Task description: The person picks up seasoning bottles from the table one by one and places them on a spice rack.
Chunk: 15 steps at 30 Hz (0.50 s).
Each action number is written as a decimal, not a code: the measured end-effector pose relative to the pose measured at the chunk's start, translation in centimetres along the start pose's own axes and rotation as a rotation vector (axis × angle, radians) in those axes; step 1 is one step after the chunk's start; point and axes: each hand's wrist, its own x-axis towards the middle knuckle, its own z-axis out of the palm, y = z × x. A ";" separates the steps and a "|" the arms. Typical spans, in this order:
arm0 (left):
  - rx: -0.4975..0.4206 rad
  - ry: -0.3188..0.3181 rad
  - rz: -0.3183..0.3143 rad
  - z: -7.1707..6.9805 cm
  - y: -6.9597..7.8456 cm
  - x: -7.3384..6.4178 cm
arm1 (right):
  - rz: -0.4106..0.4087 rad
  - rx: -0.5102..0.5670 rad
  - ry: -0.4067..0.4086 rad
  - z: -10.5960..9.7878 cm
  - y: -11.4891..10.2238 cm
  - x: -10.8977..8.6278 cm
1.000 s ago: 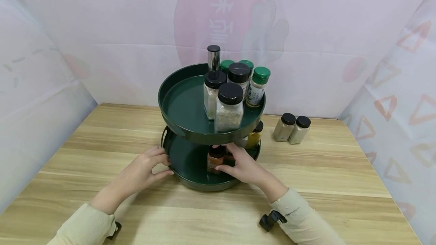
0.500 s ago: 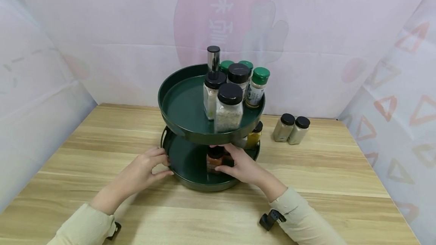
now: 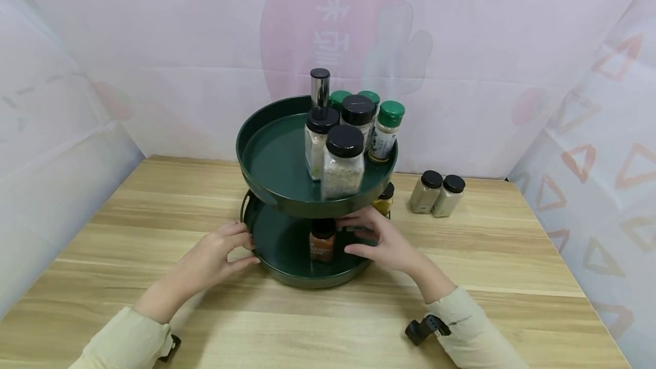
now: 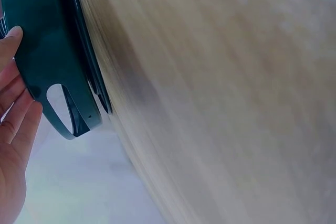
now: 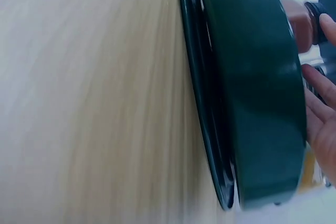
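Observation:
A dark green two-tier round rack [image 3: 279, 150] stands mid-table. On its lower tray [image 3: 279, 244] sits an upright black-capped jar of reddish spice [image 3: 322, 247]. My right hand [image 3: 386, 242] is just right of that jar, beneath the upper tier, fingers spread and apart from it. In the right wrist view, the reddish jar [image 5: 300, 26] shows beyond the tray wall, near the fingertips. My left hand [image 3: 221, 253] holds the lower tray's left rim with thumb and fingertips. The left wrist view has the thumb and fingers along the green wall [image 4: 44, 40], above a handle cutout.
The upper tier bears black-capped jars [image 3: 342, 167], green-capped bottles [image 3: 383, 136] and a tall silver grinder [image 3: 320, 87], grouped to the right. A yellow spice jar [image 3: 383, 204] stands lower right. Two black-capped jars [image 3: 425, 193] are on the table, right of the rack.
My right hand has let go of the reddish jar and drawn back to the right, leaving the jar upright in place. The left hand stays at the rim.

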 end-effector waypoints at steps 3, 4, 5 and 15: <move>-0.004 0.003 0.003 0.0 0.0 0.0 | -0.019 -0.027 0.027 -0.8 0.2 -0.6; -0.005 0.005 0.004 0.0 0.0 0.0 | -0.021 -0.034 0.037 -1.1 0.2 -0.8; -0.007 0.006 0.005 -0.1 0.0 0.0 | -0.024 -0.038 0.047 -1.3 0.3 -1.0; -0.006 0.005 0.009 0.0 0.0 0.1 | -0.091 -0.048 0.165 -3.9 0.5 -2.9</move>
